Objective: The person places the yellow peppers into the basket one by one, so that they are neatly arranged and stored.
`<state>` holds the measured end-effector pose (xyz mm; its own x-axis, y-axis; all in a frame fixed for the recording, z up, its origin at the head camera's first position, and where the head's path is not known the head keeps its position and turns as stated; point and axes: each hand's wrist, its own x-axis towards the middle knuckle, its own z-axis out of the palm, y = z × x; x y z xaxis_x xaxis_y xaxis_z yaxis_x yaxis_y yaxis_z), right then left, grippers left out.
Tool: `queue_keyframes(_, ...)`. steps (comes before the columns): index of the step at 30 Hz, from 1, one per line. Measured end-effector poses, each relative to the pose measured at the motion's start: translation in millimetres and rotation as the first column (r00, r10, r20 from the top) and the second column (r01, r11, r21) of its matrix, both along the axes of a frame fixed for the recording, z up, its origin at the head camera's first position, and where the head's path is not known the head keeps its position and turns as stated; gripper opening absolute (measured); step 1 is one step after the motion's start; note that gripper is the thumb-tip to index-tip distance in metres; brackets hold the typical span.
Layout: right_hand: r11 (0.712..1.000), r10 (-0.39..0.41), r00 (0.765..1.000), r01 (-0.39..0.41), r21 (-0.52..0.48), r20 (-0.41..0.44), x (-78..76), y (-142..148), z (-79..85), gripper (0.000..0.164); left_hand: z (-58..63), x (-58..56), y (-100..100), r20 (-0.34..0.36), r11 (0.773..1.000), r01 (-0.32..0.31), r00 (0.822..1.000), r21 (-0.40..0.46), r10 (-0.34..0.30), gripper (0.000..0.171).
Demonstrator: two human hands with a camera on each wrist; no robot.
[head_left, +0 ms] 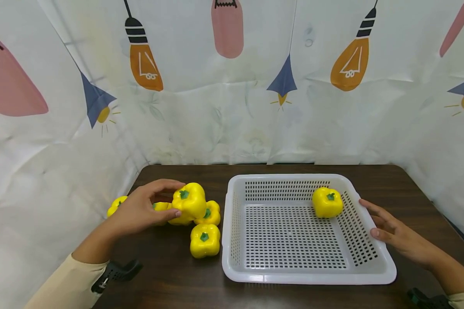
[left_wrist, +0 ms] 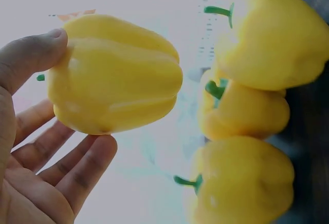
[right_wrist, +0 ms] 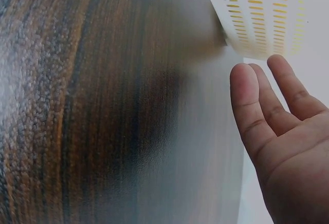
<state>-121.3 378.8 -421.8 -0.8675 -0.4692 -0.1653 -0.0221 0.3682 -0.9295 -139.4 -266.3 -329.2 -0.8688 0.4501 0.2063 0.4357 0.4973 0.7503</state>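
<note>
My left hand [head_left: 139,211] pinches a yellow bell pepper [head_left: 191,202] between thumb and fingers, raised above other peppers. In the left wrist view the held pepper [left_wrist: 115,75] lies sideways, its green stem toward the thumb. More yellow bell peppers rest on the table by that hand, one nearest the front [head_left: 205,241] and one behind it [head_left: 212,213]. At the right side of a white perforated basket [head_left: 309,278], my right hand [head_left: 400,238] has loosely extended fingers right at the rim. One yellow pepper [head_left: 327,203] sits inside the basket, at its back right.
The dark wood table [head_left: 170,274] carries the basket and peppers. Another pepper [head_left: 117,205] shows partly behind the left wrist at the far left. A white curtain [head_left: 232,124] printed with lamps hangs behind the table and at its sides.
</note>
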Motion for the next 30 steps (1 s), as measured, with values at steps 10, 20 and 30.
queue_keyframes(10,1.0,0.006,1.0,-0.006,0.006,-0.011,0.5,-1,0.8,0.072,5.7,-17.3,28,0.012,1.0,0.022,1.0,-0.002,-0.022,0.061)
queue_keyframes(20,1.0,0.004,1.0,-0.004,0.008,-0.016,1.0,-1,1.5,0.072,6.3,-28.2,53,0.023,0.999,0.031,0.999,-0.021,-0.03,0.065)
queue_keyframes(30,1.0,0.005,1.0,-0.005,0.009,-0.012,2.0,-3,3.7,0.072,2.6,-38.0,79,0.023,0.998,0.061,0.998,-0.026,-0.06,0.065)
